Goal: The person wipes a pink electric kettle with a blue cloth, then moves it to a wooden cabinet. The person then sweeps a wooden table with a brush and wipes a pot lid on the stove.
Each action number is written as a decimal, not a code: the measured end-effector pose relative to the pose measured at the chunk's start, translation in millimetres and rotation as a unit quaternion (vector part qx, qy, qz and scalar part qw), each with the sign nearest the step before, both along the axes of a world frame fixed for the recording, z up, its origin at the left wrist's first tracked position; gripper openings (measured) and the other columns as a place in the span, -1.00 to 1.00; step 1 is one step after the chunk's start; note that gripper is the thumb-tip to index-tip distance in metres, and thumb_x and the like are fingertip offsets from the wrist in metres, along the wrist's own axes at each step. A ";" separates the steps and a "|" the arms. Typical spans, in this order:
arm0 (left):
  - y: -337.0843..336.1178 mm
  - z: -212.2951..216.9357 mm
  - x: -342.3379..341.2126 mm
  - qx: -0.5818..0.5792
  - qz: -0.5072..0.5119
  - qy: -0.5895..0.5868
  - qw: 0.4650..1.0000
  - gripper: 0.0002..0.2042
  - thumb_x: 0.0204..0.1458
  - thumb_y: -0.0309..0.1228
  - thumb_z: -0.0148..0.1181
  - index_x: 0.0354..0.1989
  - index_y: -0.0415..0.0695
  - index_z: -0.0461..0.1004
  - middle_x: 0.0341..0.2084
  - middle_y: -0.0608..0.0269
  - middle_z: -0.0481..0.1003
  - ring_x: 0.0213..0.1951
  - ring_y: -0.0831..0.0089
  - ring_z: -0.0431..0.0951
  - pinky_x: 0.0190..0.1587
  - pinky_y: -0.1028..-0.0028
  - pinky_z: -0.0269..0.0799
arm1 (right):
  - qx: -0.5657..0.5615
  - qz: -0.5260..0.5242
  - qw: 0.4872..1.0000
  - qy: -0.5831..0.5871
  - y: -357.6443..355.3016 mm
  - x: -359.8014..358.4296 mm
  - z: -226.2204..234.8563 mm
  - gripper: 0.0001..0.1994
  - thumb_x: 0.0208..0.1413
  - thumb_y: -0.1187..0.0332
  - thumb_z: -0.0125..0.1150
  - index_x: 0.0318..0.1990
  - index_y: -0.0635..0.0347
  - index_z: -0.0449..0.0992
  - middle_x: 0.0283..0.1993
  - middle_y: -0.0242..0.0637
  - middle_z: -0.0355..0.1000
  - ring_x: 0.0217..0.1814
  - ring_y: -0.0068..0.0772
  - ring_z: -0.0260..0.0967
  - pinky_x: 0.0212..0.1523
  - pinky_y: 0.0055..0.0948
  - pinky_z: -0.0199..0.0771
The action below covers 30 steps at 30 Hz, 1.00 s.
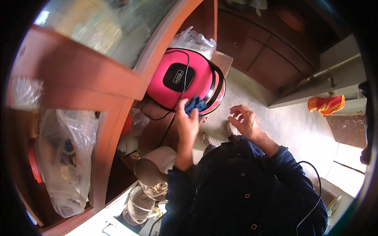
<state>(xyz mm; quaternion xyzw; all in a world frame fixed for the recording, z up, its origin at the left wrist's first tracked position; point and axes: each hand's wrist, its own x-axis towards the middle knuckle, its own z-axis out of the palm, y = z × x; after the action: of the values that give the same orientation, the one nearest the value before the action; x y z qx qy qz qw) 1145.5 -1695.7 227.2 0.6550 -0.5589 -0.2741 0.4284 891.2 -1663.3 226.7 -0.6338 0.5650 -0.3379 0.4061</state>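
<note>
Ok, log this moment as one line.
left hand: holding blue cloth | cloth: at near edge of pink appliance | right hand: empty

From the wearer's head, the left of two fisheye cameras peers steeply down over a dark jacket (236,188) at the left hand (187,126) and right hand (248,124), near below, bending the cabinet (98,84) at left.

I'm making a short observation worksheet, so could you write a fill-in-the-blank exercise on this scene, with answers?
1. The left hand holds a cloth whose colour is ____.
2. The appliance beside that hand has a body coloured mostly ____.
3. The right hand is holding ____.
4. A hanging yellow-and-orange cloth shows toward the picture's ____ edge.

Missing words: blue; pink; nothing; right.
</note>
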 end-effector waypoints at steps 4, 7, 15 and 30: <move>-72.4 -7.8 29.7 -0.011 -0.288 -0.236 0.928 -0.68 -0.06 -0.65 0.34 -0.09 -0.18 0.53 -0.15 -0.02 0.53 -0.10 -0.15 0.60 -0.02 0.11 0.55 | 0.088 -0.040 0.995 0.014 13.0 -33.1 -24.1 -0.73 0.17 0.41 0.41 -0.02 0.30 0.59 -0.21 -0.18 0.65 -0.21 -0.37 0.64 -0.15 -0.35 0.65; -96.9 -11.9 32.1 0.036 -0.421 -0.354 0.834 -0.69 -0.12 -0.54 0.44 -0.16 -0.08 0.56 -0.22 0.13 0.51 -0.15 -0.03 0.64 -0.13 0.04 0.59 | 0.109 -0.065 0.991 -0.029 26.2 -63.2 -41.2 -0.75 0.22 0.38 0.37 -0.03 0.33 0.59 -0.21 -0.17 0.66 -0.18 -0.38 0.65 -0.12 -0.34 0.66; -142.0 -18.0 11.8 0.014 -0.581 -0.483 0.655 -0.59 -0.20 -0.39 0.59 -0.16 -0.12 0.54 -0.21 0.12 0.54 -0.17 0.03 0.68 -0.11 0.09 0.61 | 0.170 -0.164 0.970 -0.058 53.8 -119.4 -68.2 -0.73 0.23 0.36 0.36 -0.02 0.38 0.60 -0.22 -0.14 0.66 -0.21 -0.41 0.61 -0.12 -0.34 0.64; -133.9 -24.2 -40.8 0.026 -0.334 -0.532 0.778 -0.72 0.08 -0.30 0.41 -0.15 -0.13 0.48 -0.26 -0.01 0.60 -0.24 -0.15 0.69 -0.21 -0.09 0.59 | 0.191 -0.171 0.964 -0.064 62.0 -126.6 -64.8 -0.75 0.19 0.31 0.36 -0.09 0.29 0.63 -0.20 -0.14 0.66 -0.14 -0.33 0.63 -0.05 -0.31 0.62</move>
<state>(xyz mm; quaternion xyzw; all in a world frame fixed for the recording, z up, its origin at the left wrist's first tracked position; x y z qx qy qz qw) 1104.7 -1829.6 203.0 0.4798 -0.8741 -0.0222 -0.0721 764.6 -1601.3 161.9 -0.4151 0.6922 -0.3279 0.4909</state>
